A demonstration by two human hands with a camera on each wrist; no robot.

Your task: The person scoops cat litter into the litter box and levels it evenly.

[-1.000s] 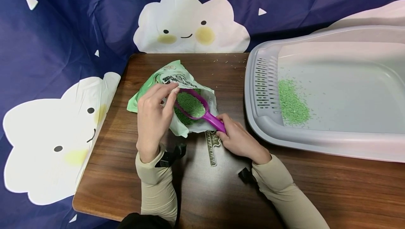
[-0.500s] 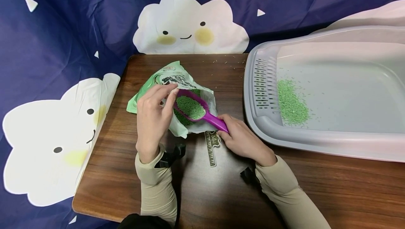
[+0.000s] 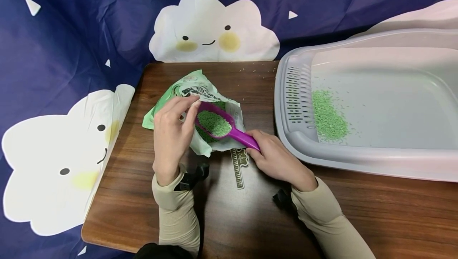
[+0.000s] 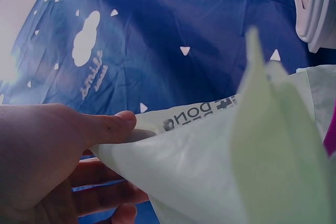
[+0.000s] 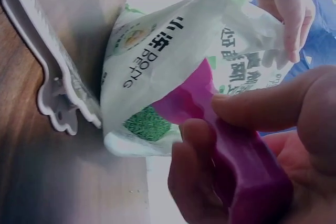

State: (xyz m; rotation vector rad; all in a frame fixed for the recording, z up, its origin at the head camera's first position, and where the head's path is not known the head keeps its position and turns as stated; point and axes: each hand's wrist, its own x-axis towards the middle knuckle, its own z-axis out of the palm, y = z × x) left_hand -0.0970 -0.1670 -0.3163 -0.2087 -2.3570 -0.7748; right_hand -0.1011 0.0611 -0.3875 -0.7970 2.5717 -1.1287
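An opened green-and-white plastic bag (image 3: 165,101) of green pellets lies on the table. My left hand (image 3: 173,132) pinches the edge of the bag's mouth between thumb and fingers; the left wrist view shows the thumb (image 4: 113,128) on the plastic. With curled fingers my right hand (image 3: 280,159) grips the handle of a purple scoop (image 3: 240,136). The scoop's bowl is in the bag's mouth and holds green pellets (image 3: 214,124). In the right wrist view, more pellets (image 5: 147,123) show inside the bag below the scoop; the bowl's tip is hidden.
Right of the bag stands a grey litter box (image 3: 393,157) with a slotted panel and a green pellet heap (image 3: 329,118). A flat comb-like piece (image 3: 237,171) lies before the bag. Stray pellets dot the wooden table (image 3: 121,199) at the back. A blue curtain (image 3: 71,32) hangs behind.
My right hand has drawn the loaded scoop slightly back, right and toward me. My left hand keeps its pinch on the bag's edge. The view has shifted a little.
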